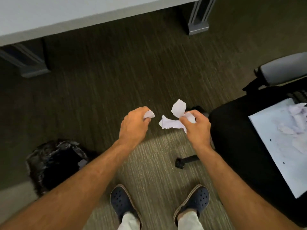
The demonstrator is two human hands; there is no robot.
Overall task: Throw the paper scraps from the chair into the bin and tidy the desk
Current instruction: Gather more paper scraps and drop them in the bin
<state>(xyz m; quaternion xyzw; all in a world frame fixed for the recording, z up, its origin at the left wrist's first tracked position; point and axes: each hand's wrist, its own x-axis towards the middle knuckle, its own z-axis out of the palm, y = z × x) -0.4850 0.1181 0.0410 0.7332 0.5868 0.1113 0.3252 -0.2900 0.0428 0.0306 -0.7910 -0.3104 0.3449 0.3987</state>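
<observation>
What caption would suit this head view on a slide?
Both hands, left and right, hold paper scraps between the bin and the chair, where more scraps remain.

- The desk (49, 19) runs across the far side, its legs standing on the carpet (116, 72) at left and right.
- The chair (240, 138) stands at the right; its armrest (285, 70) lies on the far side of the seat.
- A sheet of paper (274, 155) lies on the seat, with loose paper scraps (295, 122) on its far end.
- The bin (54, 163) sits on the carpet at the left, well apart from the chair, with one scrap inside.
- The left hand (134, 125) and right hand (197, 127) are between bin and chair, each closed on scraps, the two near each other but apart.
- Both feet (123, 203) stand on the carpet nearest the camera, below the hands.
</observation>
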